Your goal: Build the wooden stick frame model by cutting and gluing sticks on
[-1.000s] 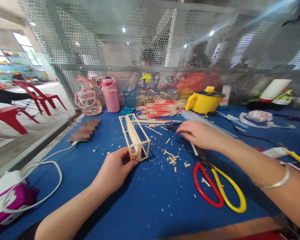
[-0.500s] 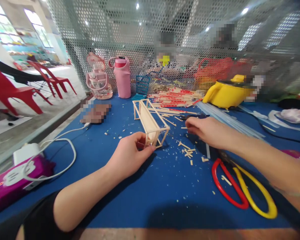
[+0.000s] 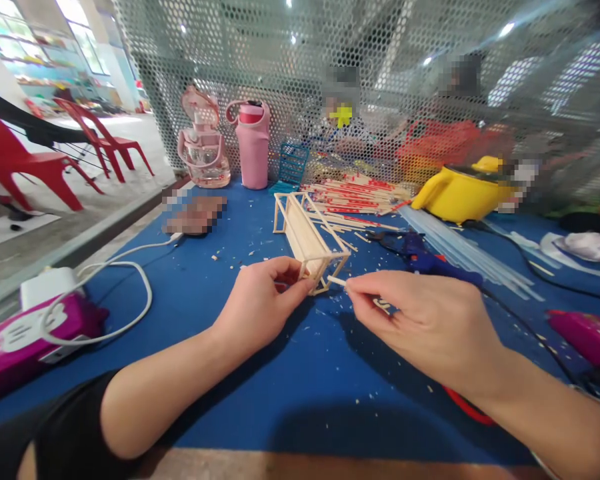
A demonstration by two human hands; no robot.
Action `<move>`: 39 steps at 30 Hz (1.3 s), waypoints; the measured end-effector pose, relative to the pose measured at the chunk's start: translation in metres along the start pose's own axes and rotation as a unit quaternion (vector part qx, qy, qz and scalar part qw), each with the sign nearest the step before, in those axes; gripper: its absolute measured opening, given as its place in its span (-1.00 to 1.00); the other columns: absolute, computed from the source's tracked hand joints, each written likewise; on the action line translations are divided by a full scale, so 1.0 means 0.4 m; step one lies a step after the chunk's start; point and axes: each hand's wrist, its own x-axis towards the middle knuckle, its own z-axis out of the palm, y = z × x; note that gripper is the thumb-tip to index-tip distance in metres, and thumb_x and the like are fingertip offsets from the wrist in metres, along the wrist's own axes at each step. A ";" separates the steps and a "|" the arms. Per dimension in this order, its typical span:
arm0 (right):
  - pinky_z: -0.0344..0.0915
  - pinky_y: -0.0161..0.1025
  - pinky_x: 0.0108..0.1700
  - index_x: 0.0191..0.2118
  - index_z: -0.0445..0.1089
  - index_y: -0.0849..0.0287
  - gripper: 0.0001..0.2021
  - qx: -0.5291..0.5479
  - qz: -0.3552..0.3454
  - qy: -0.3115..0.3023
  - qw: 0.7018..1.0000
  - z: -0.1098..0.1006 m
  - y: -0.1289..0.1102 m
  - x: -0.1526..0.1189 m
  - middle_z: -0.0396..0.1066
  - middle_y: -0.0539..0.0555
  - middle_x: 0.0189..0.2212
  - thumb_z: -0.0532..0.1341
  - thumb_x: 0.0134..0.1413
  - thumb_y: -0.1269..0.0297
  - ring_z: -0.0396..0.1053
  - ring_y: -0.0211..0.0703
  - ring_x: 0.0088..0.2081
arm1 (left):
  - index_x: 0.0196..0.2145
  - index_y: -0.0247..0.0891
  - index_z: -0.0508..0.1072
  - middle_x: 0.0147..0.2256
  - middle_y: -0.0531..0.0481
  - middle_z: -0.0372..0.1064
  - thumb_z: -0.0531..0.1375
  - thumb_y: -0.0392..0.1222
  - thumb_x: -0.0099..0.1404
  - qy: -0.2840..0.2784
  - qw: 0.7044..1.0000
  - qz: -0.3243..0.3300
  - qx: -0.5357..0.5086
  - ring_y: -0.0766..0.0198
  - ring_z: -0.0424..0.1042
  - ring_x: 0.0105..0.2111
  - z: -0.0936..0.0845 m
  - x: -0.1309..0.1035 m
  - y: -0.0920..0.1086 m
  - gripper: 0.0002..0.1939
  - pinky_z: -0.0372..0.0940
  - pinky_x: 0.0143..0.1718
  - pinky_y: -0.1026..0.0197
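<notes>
A small box-shaped frame of thin wooden sticks (image 3: 305, 237), with a flat wooden panel inside, stands at mid-table. My left hand (image 3: 270, 290) pinches its near lower corner between thumb and fingers. Just right of that corner, my right hand (image 3: 425, 327) is closed with a short wooden stick (image 3: 337, 281) between thumb and forefinger, its free end pointing at the frame. Beyond my right hand lies a blue glue gun (image 3: 420, 253) with a dark cable. Scissors with a red handle (image 3: 473, 408) are mostly hidden under my right forearm.
Red-tipped sticks (image 3: 360, 195) are piled behind the frame, beside translucent glue sticks (image 3: 445, 233). Farther back stand a pink bottle (image 3: 253, 150), a clear jug (image 3: 205, 157) and a yellow pot (image 3: 460, 193). A phone (image 3: 196, 215), cable and purple power strip (image 3: 40, 333) lie left.
My right hand has come left and nearer from the scrap area, bringing a short stick close to the frame. The glue gun shows more fully; the scissors are now mostly covered. My left hand keeps its grip.
</notes>
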 end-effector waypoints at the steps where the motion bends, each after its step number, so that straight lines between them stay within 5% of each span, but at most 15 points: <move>1: 0.25 -0.33 -0.39 -0.37 0.40 0.10 -0.87 -0.012 -0.008 -0.004 1.000 0.006 0.000 0.003 0.51 -0.08 -0.49 0.16 0.12 0.45 0.42 -0.31 -0.49 | -0.34 -0.25 0.52 -0.41 0.02 0.50 0.20 -0.06 0.21 -0.002 1.000 -0.001 -0.002 0.29 0.41 -0.42 0.000 0.000 0.000 -0.79 0.29 -0.39 0.30; 14: 0.24 -0.27 -0.36 -0.38 0.40 0.17 -0.83 -0.004 -0.014 -0.064 0.998 0.060 0.000 0.012 0.49 -0.02 -0.48 0.09 0.17 0.43 0.43 -0.24 -0.43 | -0.30 -0.26 0.56 -0.37 -0.01 0.54 0.20 -0.06 0.22 0.001 1.000 -0.001 -0.016 0.25 0.46 -0.39 0.005 -0.001 0.000 -0.77 0.34 -0.34 0.26; 24: 0.22 -0.27 -0.39 -0.38 0.44 0.15 -0.86 -0.033 -0.007 -0.019 0.999 0.058 -0.003 0.004 0.53 -0.03 -0.47 0.14 0.13 0.42 0.44 -0.26 -0.46 | -0.32 -0.25 0.56 -0.41 0.02 0.53 0.20 -0.06 0.21 0.014 1.000 -0.003 -0.027 0.28 0.45 -0.45 0.011 0.001 -0.001 -0.78 0.31 -0.43 0.29; 39: 0.20 -0.27 -0.41 -0.42 0.43 0.14 -0.84 -0.022 0.017 -0.031 0.999 0.075 -0.005 -0.001 0.52 -0.04 -0.51 0.14 0.14 0.40 0.43 -0.26 -0.48 | -0.31 -0.26 0.56 -0.40 0.02 0.53 0.21 -0.08 0.21 0.007 0.999 -0.015 -0.029 0.29 0.44 -0.45 0.008 0.000 0.008 -0.78 0.29 -0.43 0.30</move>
